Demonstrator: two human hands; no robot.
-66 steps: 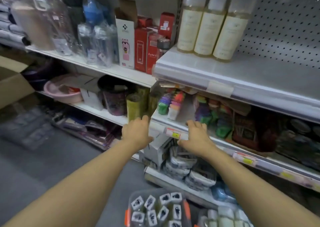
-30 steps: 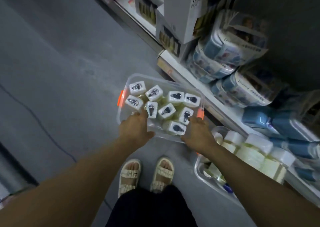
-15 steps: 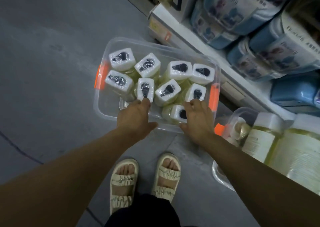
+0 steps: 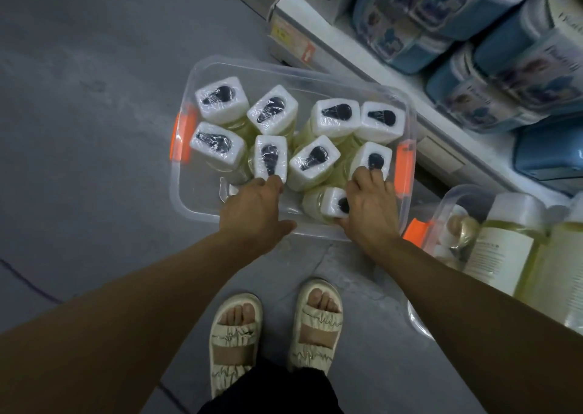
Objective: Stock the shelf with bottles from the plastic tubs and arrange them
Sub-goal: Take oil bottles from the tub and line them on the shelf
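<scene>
Bottles (image 4: 335, 118): nine in tub (image 4: 189, 192) | hands: left (image 4: 252, 207) relaxed, right (image 4: 372, 207) grips two

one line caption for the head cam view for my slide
Both hands, left and right, reach into a clear plastic tub of white-capped bottles on the shop floor.

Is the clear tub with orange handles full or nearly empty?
Mostly full: the tub holds nine capped bottles, with bare floor only at its near-left corner.
</scene>
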